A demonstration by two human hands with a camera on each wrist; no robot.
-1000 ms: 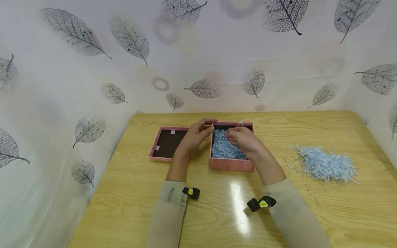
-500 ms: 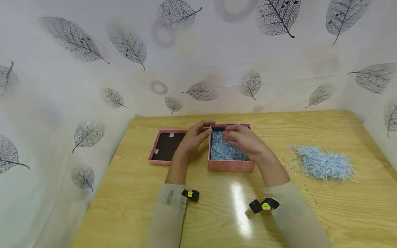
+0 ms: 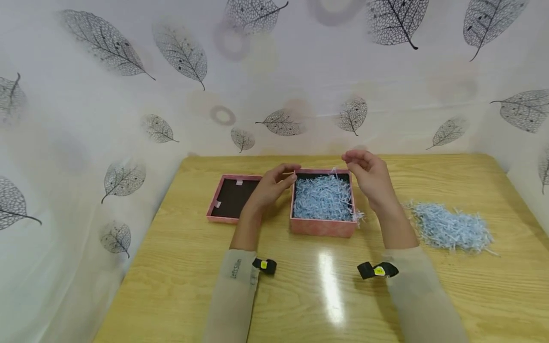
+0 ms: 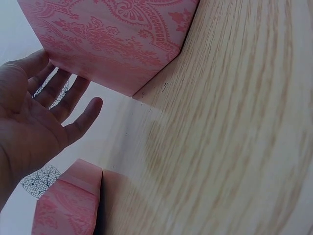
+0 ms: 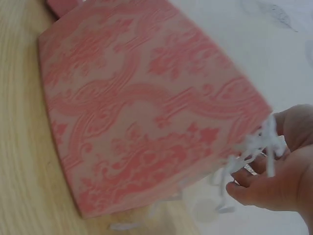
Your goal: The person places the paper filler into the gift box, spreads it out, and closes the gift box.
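Observation:
A pink patterned box (image 3: 323, 228) with a dark inside stands at mid-table, filled with light blue shredded paper (image 3: 321, 197). Some strands hang over its right rim. At the box's back left corner my left hand (image 3: 268, 190) rests its fingertips; the left wrist view shows those fingers (image 4: 77, 95) spread, reaching behind the box wall. My right hand (image 3: 372, 178) hovers by the back right corner, fingers loosely bent, holding nothing that I can make out. In the right wrist view loose white strands (image 5: 261, 139) dangle from the box's rim close to its fingers.
The pink lid (image 3: 233, 200) lies left of the box, its dark inside facing up. To the right sits a loose pile of light blue shredded paper (image 3: 454, 226) with stray bits around it. A leaf-patterned cloth (image 3: 300, 85) hangs behind the wooden table (image 3: 291, 295).
My right hand has lifted off the shredded paper and moved right, beyond the box's right rim. The left hand keeps its place at the corner.

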